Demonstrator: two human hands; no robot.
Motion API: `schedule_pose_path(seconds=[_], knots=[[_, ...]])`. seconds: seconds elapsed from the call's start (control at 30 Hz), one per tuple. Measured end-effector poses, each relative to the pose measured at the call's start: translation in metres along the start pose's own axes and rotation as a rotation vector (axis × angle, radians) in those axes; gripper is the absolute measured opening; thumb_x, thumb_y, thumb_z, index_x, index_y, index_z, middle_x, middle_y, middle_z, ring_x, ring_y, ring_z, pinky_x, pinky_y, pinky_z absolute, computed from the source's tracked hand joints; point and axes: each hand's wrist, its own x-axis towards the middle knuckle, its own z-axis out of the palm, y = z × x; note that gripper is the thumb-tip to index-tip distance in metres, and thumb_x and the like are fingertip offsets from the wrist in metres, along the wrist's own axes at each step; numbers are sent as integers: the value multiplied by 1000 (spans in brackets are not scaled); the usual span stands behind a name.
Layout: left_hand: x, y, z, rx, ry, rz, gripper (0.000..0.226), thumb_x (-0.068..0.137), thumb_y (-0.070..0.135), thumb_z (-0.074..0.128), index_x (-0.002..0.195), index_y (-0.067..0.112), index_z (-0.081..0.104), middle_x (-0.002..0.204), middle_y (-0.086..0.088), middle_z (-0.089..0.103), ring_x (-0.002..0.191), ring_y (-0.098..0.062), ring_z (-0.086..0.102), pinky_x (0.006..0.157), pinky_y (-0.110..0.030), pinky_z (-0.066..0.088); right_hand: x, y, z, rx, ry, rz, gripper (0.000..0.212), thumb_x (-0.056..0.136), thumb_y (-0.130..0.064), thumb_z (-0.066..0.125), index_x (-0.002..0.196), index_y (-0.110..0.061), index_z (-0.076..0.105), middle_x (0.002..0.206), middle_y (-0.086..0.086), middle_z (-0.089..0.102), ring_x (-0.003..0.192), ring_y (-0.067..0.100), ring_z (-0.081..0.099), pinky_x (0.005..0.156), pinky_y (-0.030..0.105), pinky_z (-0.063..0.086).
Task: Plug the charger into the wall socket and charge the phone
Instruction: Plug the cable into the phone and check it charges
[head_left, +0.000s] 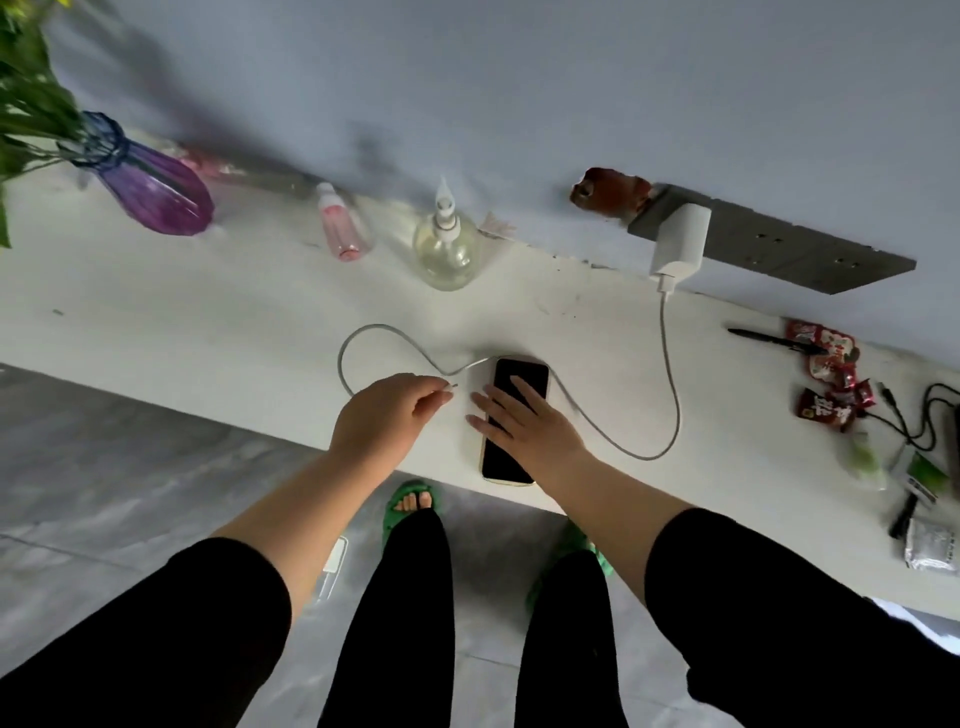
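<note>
**Charger seated in socket; cable end pinched beside the phone**

Head view: Your white charger (680, 241) sits plugged into the grey wall socket strip (769, 249) at 1 o'clock. Its cable (670, 374) drops onto the white counter (208, 322), loops under the phone (517, 421) at centre, and curls round at 10 o'clock. Your left hand (384, 415) is closed, fingertips pinching the cable's plug end (451, 386), just left of the phone and apart from it. Your right hand (524, 421) lies flat, fingers spread, pressing the dark screen. The phone overhangs the counter's near edge slightly.
</note>
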Motion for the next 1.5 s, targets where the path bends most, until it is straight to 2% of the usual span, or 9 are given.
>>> schedule_pose_path(seconds=[0.17,0.27,0.37,0.43,0.5,0.63,0.7,1.13,1.5], knots=[[5,-25,3,-149,-52,-90,30,92,42,52,112,28,69,84,4,71,79,-13,65,67,-26,45,20,-8,11,5,-162,-263,87,93,-22,53,149,-17,-14,160,7,-14,147,26,-11,111,51,-16],[6,-35,3,-185,-80,-105,29,92,45,51,108,30,70,68,14,62,63,4,57,57,-20,39,14,-10,20,31,-90,-265,82,89,-18,57,150,-10,2,158,16,9,146,34,9,115,56,-1],[5,-42,0,-223,-114,-120,28,93,43,51,107,29,70,69,12,65,65,-4,58,59,-22,40,16,-6,13,55,-42,-251,71,81,-18,64,142,-6,28,143,17,41,136,36,34,114,57,18],[4,-44,-3,-249,-119,-124,29,94,43,50,102,26,71,68,12,64,57,-1,54,56,-21,38,21,-4,7,112,-34,-244,80,74,-31,71,139,-5,32,136,18,44,131,38,39,114,61,14],[5,-42,-12,-277,-126,-127,29,95,42,49,98,23,71,68,11,63,50,-1,49,54,-21,37,22,-2,-2,288,-51,-182,89,68,-45,69,138,-4,31,134,20,43,127,39,40,114,64,9],[0,-26,-45,-313,-139,-84,25,94,40,51,89,25,71,67,8,65,53,-10,51,57,-24,42,2,5,-30,678,44,40,88,60,-54,61,132,-7,41,119,14,52,106,36,52,95,50,43],[-9,-11,-65,-355,-173,-32,20,92,39,56,86,28,73,69,10,71,52,-3,55,53,-14,43,-18,14,-45,785,85,133,90,57,-59,56,132,-12,40,116,9,52,102,30,54,85,44,49],[-70,104,-151,-528,-290,146,6,80,27,73,84,25,78,75,11,76,60,1,64,62,-7,49,-152,113,-148,1017,165,312,96,52,-67,61,134,-29,29,122,-6,50,105,6,42,94,29,42],[-93,134,-165,-546,-333,180,16,81,46,60,76,40,75,64,12,69,55,1,52,54,-9,40,-191,134,-178,909,229,283,96,56,-65,61,137,-24,30,125,-1,52,109,19,50,96,34,41]])
